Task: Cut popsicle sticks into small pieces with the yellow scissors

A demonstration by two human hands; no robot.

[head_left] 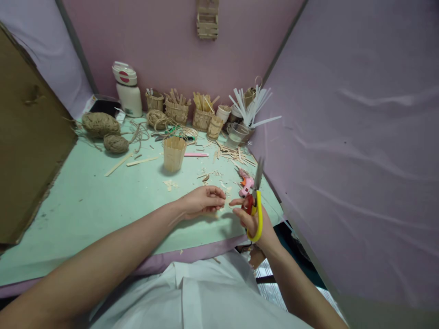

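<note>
While hands point(205, 201) nearly meet, scissors point(259, 199) slant near the table's right edge point(271, 201)

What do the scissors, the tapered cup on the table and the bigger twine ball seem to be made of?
Scissors: apparently metal blades, plain grey; the handles' bright, even colour suggests smooth plastic.
Tapered cup: probably thin bare wood, by its pale tan, matt upright slats and uneven rim.
Bigger twine ball: rough, dull brown fibre, perhaps jute, by its stray strands.

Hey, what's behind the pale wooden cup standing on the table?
Behind the cup are a container of flat sticks, something green and, slightly left, a twine ball. Whatever the cup covers can't be seen.
</note>
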